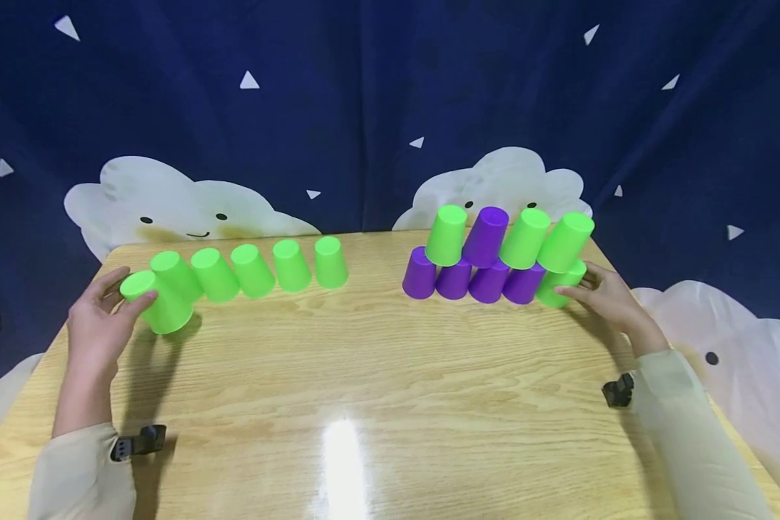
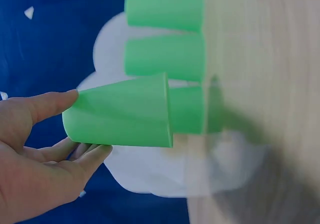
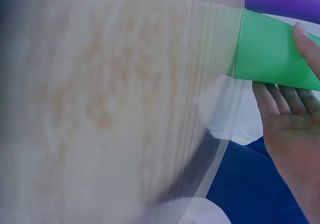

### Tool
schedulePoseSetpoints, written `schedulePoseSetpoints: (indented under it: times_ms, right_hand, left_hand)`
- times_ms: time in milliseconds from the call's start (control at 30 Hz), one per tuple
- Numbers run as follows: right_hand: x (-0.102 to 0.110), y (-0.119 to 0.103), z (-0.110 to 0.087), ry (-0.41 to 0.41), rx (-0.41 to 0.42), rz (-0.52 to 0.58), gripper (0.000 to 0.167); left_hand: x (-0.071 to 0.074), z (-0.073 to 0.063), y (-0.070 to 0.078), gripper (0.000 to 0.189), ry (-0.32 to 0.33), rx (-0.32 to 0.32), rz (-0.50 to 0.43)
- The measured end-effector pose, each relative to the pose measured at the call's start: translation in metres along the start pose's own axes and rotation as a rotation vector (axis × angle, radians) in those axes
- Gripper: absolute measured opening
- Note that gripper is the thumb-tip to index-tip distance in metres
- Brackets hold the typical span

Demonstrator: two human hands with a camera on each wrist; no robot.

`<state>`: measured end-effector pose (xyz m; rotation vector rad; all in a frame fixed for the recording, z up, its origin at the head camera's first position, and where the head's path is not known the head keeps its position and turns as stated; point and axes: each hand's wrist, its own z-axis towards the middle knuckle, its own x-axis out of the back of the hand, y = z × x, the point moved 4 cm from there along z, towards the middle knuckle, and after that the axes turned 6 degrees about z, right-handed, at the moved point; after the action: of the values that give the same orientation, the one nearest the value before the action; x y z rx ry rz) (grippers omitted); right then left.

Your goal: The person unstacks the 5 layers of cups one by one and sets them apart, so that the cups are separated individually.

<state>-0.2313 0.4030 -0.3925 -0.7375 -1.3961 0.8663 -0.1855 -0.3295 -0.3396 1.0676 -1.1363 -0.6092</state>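
At the left, my left hand (image 1: 100,321) holds an upside-down green cup (image 2: 120,116) near its narrow end, thumb on one side and fingers on the other. The cup's rim is off the table, in front of the end of a row of upside-down green cups (image 1: 253,273). Over on the right, my right hand (image 1: 614,300) grips the green cup (image 3: 275,54) at the right end of a bottom row, thumb in front and fingers on its outer side. Beside it in that row stand several purple cups (image 1: 453,280). An upper row of green cups (image 1: 565,244) and one purple cup (image 1: 486,238) rests on them.
The wooden table (image 1: 377,361) extends in front of both groups, with a gap between them. Behind it hangs a dark blue curtain (image 1: 338,87) with white clouds and triangles. A small black device (image 1: 139,442) sits at each wrist.
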Motion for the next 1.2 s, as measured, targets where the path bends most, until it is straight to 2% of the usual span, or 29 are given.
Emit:
schedulePoseSetpoints:
  times_ms: [67, 233, 367, 667, 800, 933, 1067, 1200]
  right_hand:
    - [0.001, 0.0, 0.0, -0.002, -0.003, -0.007, 0.068]
    - [0.001, -0.002, 0.0, -0.009, -0.02, -0.02, 0.068]
    - [0.001, -0.002, 0.0, -0.007, -0.03, -0.019, 0.067]
    - [0.001, -0.002, 0.0, -0.001, -0.022, -0.01, 0.066]
    - [0.001, -0.002, 0.0, 0.001, -0.026, -0.022, 0.065]
    - [0.0, -0.002, 0.002, 0.008, -0.031, -0.025, 0.064]
    - [0.0, -0.002, 0.002, 0.011, -0.03, -0.025, 0.064]
    - [0.001, 0.0, 0.001, 0.01, -0.019, -0.021, 0.066]
  left_hand:
    - [0.001, 0.003, -0.007, 0.065, -0.005, 0.022, -0.002]
    - [-0.004, 0.008, -0.019, 0.065, -0.022, 0.061, 0.061]
    - [-0.009, 0.01, -0.022, 0.067, -0.031, 0.064, 0.091]
    - [-0.009, 0.009, -0.025, 0.068, -0.02, 0.08, 0.067]
    - [-0.005, 0.006, -0.016, 0.067, 0.032, 0.094, 0.024]
    - [0.001, -0.001, 0.002, 0.066, 0.123, 0.111, -0.154]
    - [-0.004, -0.008, 0.022, 0.065, 0.134, 0.04, -0.288]
    - [-0.02, -0.015, 0.041, 0.062, 0.087, -0.049, -0.283]
